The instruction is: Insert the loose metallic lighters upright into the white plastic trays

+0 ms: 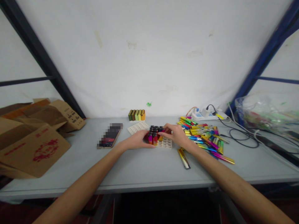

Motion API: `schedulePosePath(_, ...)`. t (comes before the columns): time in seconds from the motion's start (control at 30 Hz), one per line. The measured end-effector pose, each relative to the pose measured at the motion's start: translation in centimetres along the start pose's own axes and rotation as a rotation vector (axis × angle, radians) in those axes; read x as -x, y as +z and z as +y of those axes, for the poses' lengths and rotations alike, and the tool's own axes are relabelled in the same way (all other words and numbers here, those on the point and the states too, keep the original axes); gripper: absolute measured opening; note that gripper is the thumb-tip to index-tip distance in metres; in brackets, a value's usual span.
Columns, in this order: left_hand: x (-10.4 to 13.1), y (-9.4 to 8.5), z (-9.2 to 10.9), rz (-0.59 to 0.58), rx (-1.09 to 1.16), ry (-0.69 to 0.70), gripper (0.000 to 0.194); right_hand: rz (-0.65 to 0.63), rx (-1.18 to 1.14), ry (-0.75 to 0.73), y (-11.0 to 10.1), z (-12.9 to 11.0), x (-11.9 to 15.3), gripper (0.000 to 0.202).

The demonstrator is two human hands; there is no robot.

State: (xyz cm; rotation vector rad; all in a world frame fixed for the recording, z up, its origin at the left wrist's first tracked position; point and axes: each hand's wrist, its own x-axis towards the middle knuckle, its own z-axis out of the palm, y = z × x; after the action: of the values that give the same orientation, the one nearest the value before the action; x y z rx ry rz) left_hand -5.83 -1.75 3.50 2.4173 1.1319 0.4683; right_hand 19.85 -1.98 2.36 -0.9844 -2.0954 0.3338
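A pale tray with round pockets (167, 144) lies on the table in front of me, its left part filled with upright lighters (153, 138) in purple, red and orange with black tops. My left hand (137, 140) is closed around the left side of this group, thumb in front; its other fingers are partly hidden. At the right of the group, my right hand (175, 133) pinches an orange-gold lighter (161, 139) over the tray. Beside my right forearm spreads a pile of shiny, colourful lighters (205, 137). A single gold lighter (183, 158) lies nearer to me.
Behind my left hand lies another pocketed tray (137, 127); a block of green and yellow lighters (136, 115) stands by the wall. A phone (112, 133) and cardboard boxes (35, 146) are at left. A power strip (203, 116), cables (245, 140) and plastic bags (263, 109) occupy the right.
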Motion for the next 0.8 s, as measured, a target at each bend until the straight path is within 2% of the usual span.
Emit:
schedulePosePath(0.33,-0.1,0.1,-0.5,-0.006,-0.017,0.003,0.060,-0.031,0.026,-0.042,0.0,0.3,-0.1,0.043)
schedulePosePath(0.6,0.0,0.0,-0.3,-0.014,-0.026,0.000,0.056,-0.093,0.027,-0.105,-1.0,0.0,-0.3,0.047)
schedulePosePath(0.8,0.0,-0.1,0.0,-0.013,-0.003,0.018,0.055,-0.143,0.093,-0.071,-1.4,0.0,-0.3,0.045)
